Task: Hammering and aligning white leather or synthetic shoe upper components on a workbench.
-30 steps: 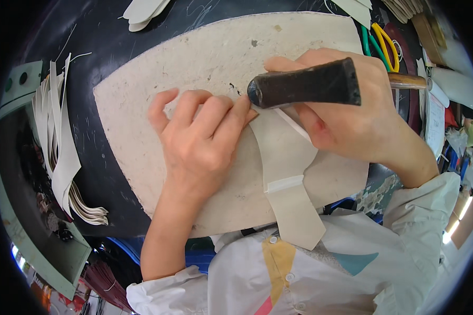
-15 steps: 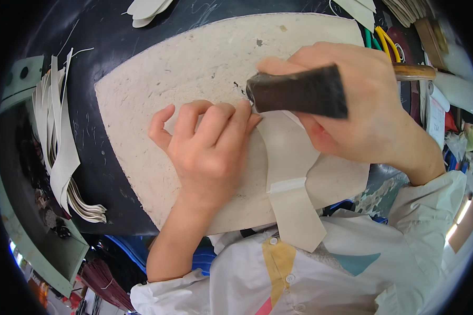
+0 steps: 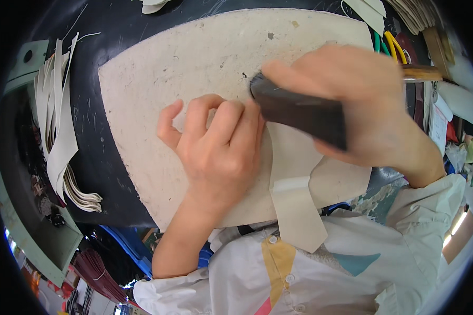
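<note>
My right hand (image 3: 373, 100), blurred by motion, grips a hammer (image 3: 305, 113) with a dark, flared head and a wooden handle jutting out right of the hand. The narrow end of the head is right at the fingertips of my left hand (image 3: 218, 152). That hand's fingers are bent and drawn together, its index fingertip at the upper left edge of a cream leather-like piece (image 3: 294, 157). Partly under the hammer, this piece lies on a pale, worn board (image 3: 142, 110). A seam strip crosses it, and its lower end hangs past the board against my shirt.
Stacked cream cut pieces (image 3: 58, 121) lie along the left of the black tabletop (image 3: 92, 152). More pieces (image 3: 370, 13) sit at the far right, near yellow-handled scissors or pliers (image 3: 397, 47). A bundle of dark red strips (image 3: 94, 270) is below the table at the left.
The hammer head has tilted, its wide end dropping lower in the picture. My left hand appears slightly further right, still at the piece's edge. The whole view has shifted a little.
</note>
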Action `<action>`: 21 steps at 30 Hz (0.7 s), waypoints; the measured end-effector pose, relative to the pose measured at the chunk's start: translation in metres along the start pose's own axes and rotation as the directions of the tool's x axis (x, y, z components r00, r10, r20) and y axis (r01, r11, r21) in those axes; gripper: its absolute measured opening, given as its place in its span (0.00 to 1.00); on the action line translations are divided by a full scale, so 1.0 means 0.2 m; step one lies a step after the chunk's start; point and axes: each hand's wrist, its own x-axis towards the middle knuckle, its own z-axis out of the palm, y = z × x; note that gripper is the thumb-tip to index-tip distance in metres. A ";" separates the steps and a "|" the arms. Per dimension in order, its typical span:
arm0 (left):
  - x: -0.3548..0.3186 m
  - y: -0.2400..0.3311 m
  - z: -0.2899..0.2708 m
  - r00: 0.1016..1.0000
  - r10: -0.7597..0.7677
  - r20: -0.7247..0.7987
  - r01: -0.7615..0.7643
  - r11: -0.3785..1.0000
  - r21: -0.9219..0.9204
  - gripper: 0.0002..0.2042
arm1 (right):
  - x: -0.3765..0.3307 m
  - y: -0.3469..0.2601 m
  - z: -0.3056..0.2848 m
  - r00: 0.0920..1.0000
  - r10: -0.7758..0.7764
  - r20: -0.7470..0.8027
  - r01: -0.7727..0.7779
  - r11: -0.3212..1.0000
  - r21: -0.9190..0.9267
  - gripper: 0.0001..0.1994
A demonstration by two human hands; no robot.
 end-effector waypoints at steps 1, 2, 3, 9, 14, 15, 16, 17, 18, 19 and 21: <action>0.01 0.00 -0.01 1.000 0.021 0.012 -0.021 1.000 0.017 0.09 | -0.01 0.01 0.00 1.000 0.005 0.021 -0.005 1.000 0.000 0.26; 0.01 0.00 -0.01 0.999 0.034 -0.012 -0.034 0.997 0.065 0.09 | -0.01 0.01 0.00 0.999 -0.001 0.038 0.000 1.000 0.001 0.26; 0.00 0.00 0.00 0.998 0.050 -0.036 -0.046 0.993 0.112 0.09 | -0.01 0.01 0.00 0.998 -0.005 0.056 0.005 1.000 0.002 0.27; -0.04 0.06 0.03 0.993 -0.099 -0.067 0.096 0.994 -0.052 0.10 | 0.00 0.02 0.02 0.997 -0.060 -0.043 0.060 0.998 0.001 0.25; 0.00 0.05 -0.01 0.999 -0.047 0.002 0.047 0.998 -0.036 0.09 | 0.00 0.04 0.03 0.995 -0.095 -0.040 0.094 0.995 -0.041 0.25; 0.00 0.05 0.00 0.999 -0.025 -0.025 0.025 1.000 0.017 0.09 | -0.01 0.05 0.05 0.994 -0.101 -0.036 0.099 0.994 -0.039 0.25; -0.02 0.04 0.01 0.999 -0.001 -0.051 0.004 0.998 0.070 0.09 | -0.01 0.05 0.04 0.995 -0.096 -0.025 0.095 0.995 -0.024 0.26; -0.04 0.04 0.02 0.997 0.021 -0.076 -0.012 0.992 0.127 0.09 | -0.01 0.05 0.03 0.995 -0.094 -0.015 0.094 0.996 -0.009 0.27; -0.05 0.06 0.05 0.992 0.033 -0.119 -0.016 0.990 0.138 0.09 | -0.02 0.05 0.04 0.995 -0.096 -0.037 0.095 0.995 -0.009 0.27; -0.04 0.08 0.05 0.994 -0.021 -0.107 0.029 0.997 0.072 0.08 | -0.02 0.05 0.05 0.994 -0.097 -0.059 0.097 0.995 -0.009 0.27; -0.05 0.12 0.05 0.990 -0.126 -0.069 0.122 0.991 -0.059 0.08 | -0.02 0.04 0.04 0.995 -0.093 -0.047 0.092 0.995 -0.024 0.27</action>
